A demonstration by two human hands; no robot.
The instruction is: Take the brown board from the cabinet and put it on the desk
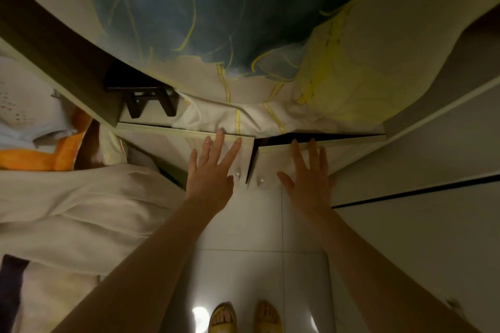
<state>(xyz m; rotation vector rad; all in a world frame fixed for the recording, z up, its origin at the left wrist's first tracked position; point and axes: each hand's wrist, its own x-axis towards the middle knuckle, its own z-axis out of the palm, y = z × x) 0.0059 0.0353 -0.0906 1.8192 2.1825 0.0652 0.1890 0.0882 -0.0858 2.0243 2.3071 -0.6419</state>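
A dark brown board with legs (143,94) lies on the open cabinet shelf, upper left of my hands, partly under a brown panel. Below it are two pale cabinet doors with small knobs. My left hand (211,170) lies flat with spread fingers on the left door (167,143), fingertips at its top edge. On the right door (273,159) my right hand (308,178) rests flat in the same way. The right door stands slightly ajar, with a dark gap (250,162) between the doors and along its top. Neither hand holds anything.
Blue, white and yellow bedding (243,48) fills the shelf beside the board and hangs to the doors' top edge. White cloth (81,203) and an orange item (40,157) lie at the left. Pale wardrobe panels (405,165) stand at the right. Tiled floor (243,230) and my sandalled feet (224,316) are below.
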